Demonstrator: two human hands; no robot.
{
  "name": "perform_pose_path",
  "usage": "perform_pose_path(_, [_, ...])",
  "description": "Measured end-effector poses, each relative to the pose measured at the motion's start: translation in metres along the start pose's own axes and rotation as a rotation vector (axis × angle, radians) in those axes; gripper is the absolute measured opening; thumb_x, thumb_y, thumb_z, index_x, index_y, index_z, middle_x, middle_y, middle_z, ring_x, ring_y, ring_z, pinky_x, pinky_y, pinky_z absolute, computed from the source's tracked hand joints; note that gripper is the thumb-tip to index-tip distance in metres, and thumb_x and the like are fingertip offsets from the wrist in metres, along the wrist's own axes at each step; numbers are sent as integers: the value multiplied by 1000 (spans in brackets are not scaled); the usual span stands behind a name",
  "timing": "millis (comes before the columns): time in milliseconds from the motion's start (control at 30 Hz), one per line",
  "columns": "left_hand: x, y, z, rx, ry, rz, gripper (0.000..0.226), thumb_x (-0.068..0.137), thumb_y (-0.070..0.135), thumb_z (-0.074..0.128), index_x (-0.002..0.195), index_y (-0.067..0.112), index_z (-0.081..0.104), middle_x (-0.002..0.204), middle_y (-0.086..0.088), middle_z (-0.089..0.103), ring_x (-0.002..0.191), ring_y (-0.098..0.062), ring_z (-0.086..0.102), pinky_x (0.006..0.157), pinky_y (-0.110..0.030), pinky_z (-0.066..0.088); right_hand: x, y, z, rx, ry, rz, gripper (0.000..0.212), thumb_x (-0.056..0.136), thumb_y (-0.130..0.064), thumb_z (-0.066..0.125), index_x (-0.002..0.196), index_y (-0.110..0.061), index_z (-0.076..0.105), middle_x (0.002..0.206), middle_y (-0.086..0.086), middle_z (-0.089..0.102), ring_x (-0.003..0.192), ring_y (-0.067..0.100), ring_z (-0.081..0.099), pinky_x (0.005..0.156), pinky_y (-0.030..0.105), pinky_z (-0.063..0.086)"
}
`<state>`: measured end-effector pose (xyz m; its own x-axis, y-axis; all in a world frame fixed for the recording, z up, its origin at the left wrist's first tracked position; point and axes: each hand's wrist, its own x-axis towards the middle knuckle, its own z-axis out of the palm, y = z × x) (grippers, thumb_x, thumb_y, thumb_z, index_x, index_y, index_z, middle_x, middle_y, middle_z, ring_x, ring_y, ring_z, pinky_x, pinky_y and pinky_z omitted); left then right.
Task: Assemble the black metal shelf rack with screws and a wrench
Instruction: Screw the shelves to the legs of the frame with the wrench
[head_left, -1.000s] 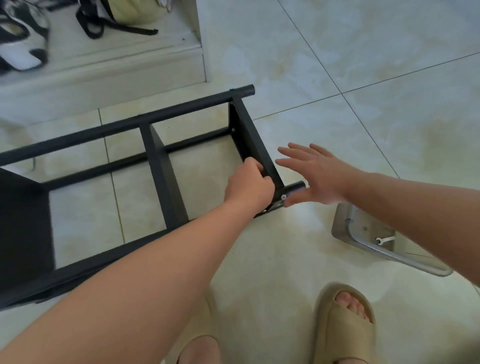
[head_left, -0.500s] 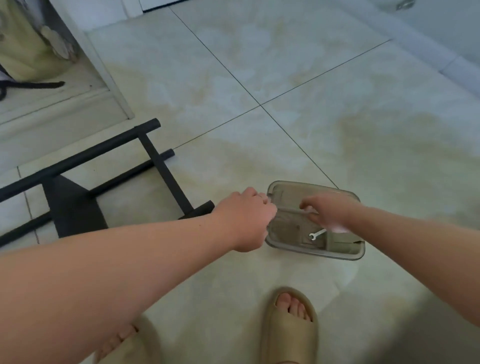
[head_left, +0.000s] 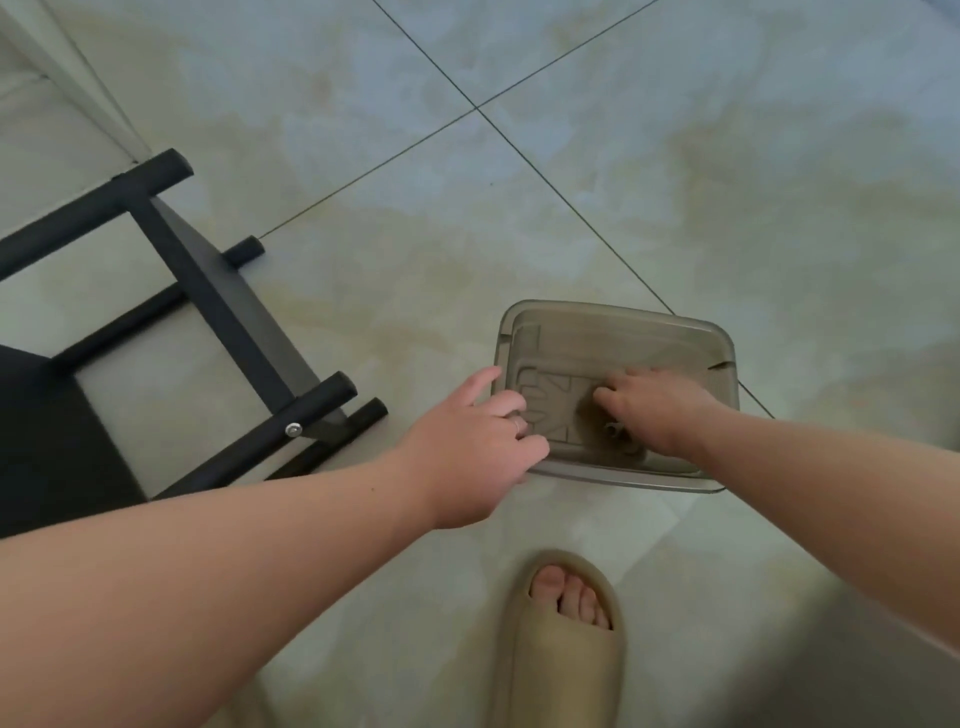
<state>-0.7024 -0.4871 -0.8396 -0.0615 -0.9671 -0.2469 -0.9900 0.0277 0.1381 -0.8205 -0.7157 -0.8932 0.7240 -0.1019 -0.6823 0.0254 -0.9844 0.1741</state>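
The black metal shelf rack lies on its side on the tiled floor at the left, with a silver screw showing in its near post. A smoky clear plastic tray sits on the floor right of it. My left hand is at the tray's left rim, fingers loosely curled and holding nothing I can see. My right hand reaches down into the tray, fingers bent over a small metal wrench. Its palm hides most of the wrench, so a grip is not visible.
My right foot in a beige slide sandal stands just in front of the tray. A raised white step runs along the far left behind the rack. Glossy floor tiles stretch beyond the tray.
My left hand let go of the rack and came to the tray's rim, its fist loosening. My right hand moved from the rack's post into the tray, over the wrench. The view swung right.
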Motion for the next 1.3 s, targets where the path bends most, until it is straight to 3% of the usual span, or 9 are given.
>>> perform_pose_path(300, [3,1,4,-2,8,-20,14,102,29,46,104,19,55,110,-6,67,134,-25,41,122,-49,3,3,-5,6,102,-59,55,24,95,-18,59,118,-16,55,118,8,65,106,32,65,83,37,51])
perform_pose_path(433, [7,-1,2,37,-50,-16,32,101,40,49,126,20,53,145,-5,51,148,-24,22,122,-47,2,-3,-5,-4,360,-39,199,25,90,-12,56,113,-20,59,113,6,66,100,30,64,73,34,48])
perform_pose_path(500, [5,-1,-7,28,-57,-34,44,98,46,52,135,21,47,151,-3,42,149,-25,19,122,-44,12,-11,-4,-19,463,14,247,23,88,-10,54,104,-25,58,106,5,65,92,31,62,68,32,44])
perform_pose_path(567, [-1,-3,-25,5,-24,-72,44,97,45,52,134,22,45,144,-1,47,140,-24,31,113,-41,29,-25,-5,-41,597,70,276,17,87,-11,55,92,-27,56,94,1,62,84,28,58,67,29,42])
perform_pose_path(700, [-28,-13,-86,-120,-85,-251,45,100,37,47,140,23,35,133,-3,53,121,-27,51,87,-38,41,-67,-7,-108,939,242,277,17,85,-11,66,75,-24,61,76,-8,63,80,20,61,64,25,47])
perform_pose_path(833, [-69,-17,-149,-342,-148,-617,45,101,36,48,144,26,37,138,-1,53,121,-24,53,92,-37,45,-125,-22,-188,1217,476,258,23,84,-10,75,69,-25,66,69,-5,65,67,16,59,58,24,44])
perform_pose_path(967, [-111,8,-196,-633,77,-843,42,99,32,53,140,23,45,131,-2,58,114,-23,57,94,-34,46,-186,-55,-250,1392,648,250,17,87,-7,67,74,-18,69,50,-15,61,59,18,52,58,28,42])
perform_pose_path(1167, [-177,60,-234,-795,364,-815,38,98,24,55,135,26,50,113,10,63,83,-10,60,75,-25,45,-257,-122,-278,1484,718,156,11,83,-9,71,76,-17,69,64,-4,65,56,8,62,56,28,47])
perform_pose_path(1300, [-218,96,-244,-824,561,-763,19,95,21,58,109,33,64,100,15,67,82,-7,64,64,-21,41,-287,-154,-276,1511,675,72,14,80,-10,78,77,-12,64,65,2,68,64,16,64,65,35,48])
